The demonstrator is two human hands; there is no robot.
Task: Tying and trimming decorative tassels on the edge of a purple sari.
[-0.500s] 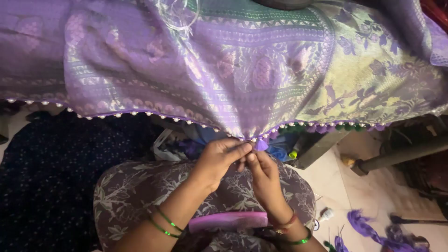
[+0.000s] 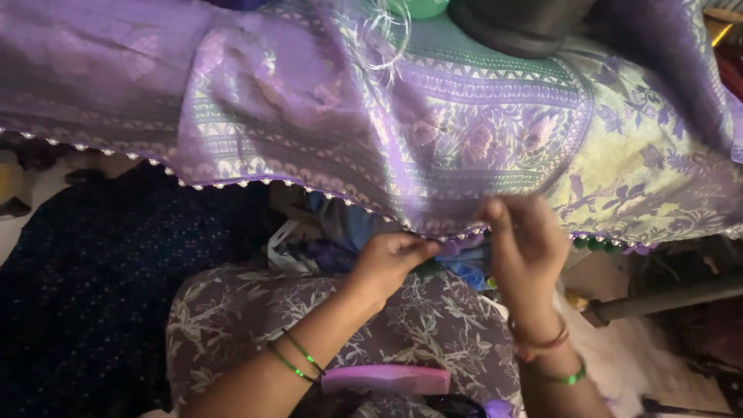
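From the head view we look down on a purple woven cloth (image 2: 433,131) with a beaded edge (image 2: 255,183), draped across the top of the picture and cut off on both sides. Our left hand (image 2: 387,263) sits just below that edge, its fingers closed in a pinch on the cloth's hem. Our right hand (image 2: 526,240) is raised right of the left hand, fingers drawn together against the edge; it is blurred, so we cannot tell whether it holds thread, a needle or only cloth. Below the left hand a pink comb (image 2: 387,380) lies on our flower-printed lap (image 2: 232,317). Left of the lap lies a dark dotted fabric (image 2: 85,294). Under the cloth's edge, between the hands, a jumble of blue and purple scraps (image 2: 348,232) is too shadowed to make out.
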